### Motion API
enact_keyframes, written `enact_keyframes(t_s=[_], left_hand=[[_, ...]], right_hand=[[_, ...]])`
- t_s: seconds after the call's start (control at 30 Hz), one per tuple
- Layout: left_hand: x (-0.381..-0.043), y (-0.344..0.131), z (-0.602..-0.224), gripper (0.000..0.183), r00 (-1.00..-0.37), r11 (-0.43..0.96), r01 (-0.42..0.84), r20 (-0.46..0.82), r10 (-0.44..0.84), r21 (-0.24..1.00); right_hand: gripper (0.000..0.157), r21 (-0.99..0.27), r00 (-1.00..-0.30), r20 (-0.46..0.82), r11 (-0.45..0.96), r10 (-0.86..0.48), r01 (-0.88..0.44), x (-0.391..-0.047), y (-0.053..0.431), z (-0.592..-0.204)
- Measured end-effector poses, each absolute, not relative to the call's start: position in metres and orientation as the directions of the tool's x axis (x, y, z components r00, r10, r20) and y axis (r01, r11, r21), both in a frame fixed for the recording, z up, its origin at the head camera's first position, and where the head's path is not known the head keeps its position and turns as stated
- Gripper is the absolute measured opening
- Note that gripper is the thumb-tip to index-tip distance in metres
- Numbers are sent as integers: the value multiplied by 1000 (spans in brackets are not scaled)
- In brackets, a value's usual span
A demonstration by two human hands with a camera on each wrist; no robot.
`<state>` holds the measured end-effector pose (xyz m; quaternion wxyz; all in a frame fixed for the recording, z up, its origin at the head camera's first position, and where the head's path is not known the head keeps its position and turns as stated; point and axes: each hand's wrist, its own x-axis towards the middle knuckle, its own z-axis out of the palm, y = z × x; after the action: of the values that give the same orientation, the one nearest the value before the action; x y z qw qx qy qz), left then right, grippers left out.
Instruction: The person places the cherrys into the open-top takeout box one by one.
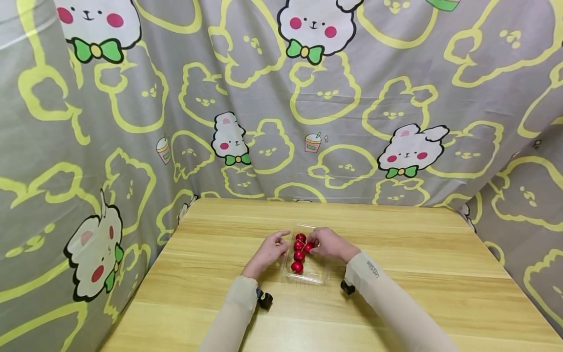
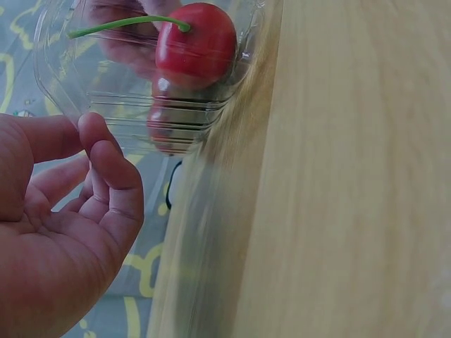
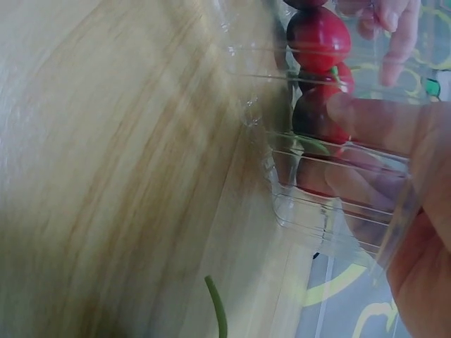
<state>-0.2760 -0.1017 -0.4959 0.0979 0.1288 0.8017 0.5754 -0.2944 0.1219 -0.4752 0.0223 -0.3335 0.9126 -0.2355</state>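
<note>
A clear plastic box (image 1: 314, 274) stands on the table with several red cherries (image 1: 297, 267) inside, lined up along its left side. My right hand (image 1: 329, 243) reaches into it from the right. Its thumb and fingers pinch a cherry (image 1: 309, 248) beside the row; in the right wrist view that cherry (image 3: 317, 116) shows through the clear wall. At the left side of the box is my left hand (image 1: 270, 250). In the left wrist view, the thumb and index fingertip pinch the box rim (image 2: 74, 116), close to a cherry with a green stem (image 2: 127, 24).
A light wooden table (image 1: 396, 293) carries the box. Grey curtains (image 1: 264, 98) with cartoon animals hang behind it and at both sides. A green stem (image 3: 217, 306) shows at the lower edge of the right wrist view. Both wrists wear small black cameras (image 1: 265, 299).
</note>
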Motion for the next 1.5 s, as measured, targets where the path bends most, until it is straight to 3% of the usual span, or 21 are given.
enact_keyframes(t_s=[0.6, 1.17, 1.5], left_hand=[[-273, -102, -493, 45, -948, 312, 86, -18, 317, 946], [-275, -102, -495, 47, -952, 315, 86, -16, 307, 945], [-274, -101, -494, 45, -951, 302, 92, -7, 310, 949]], right_hand=[[20, -472, -785, 244, 637, -570, -609, -294, 154, -461], [22, -496, -851, 169, 703, -497, -509, -284, 212, -451], [31, -528, -887, 49, 742, -459, -413, -278, 233, -462]])
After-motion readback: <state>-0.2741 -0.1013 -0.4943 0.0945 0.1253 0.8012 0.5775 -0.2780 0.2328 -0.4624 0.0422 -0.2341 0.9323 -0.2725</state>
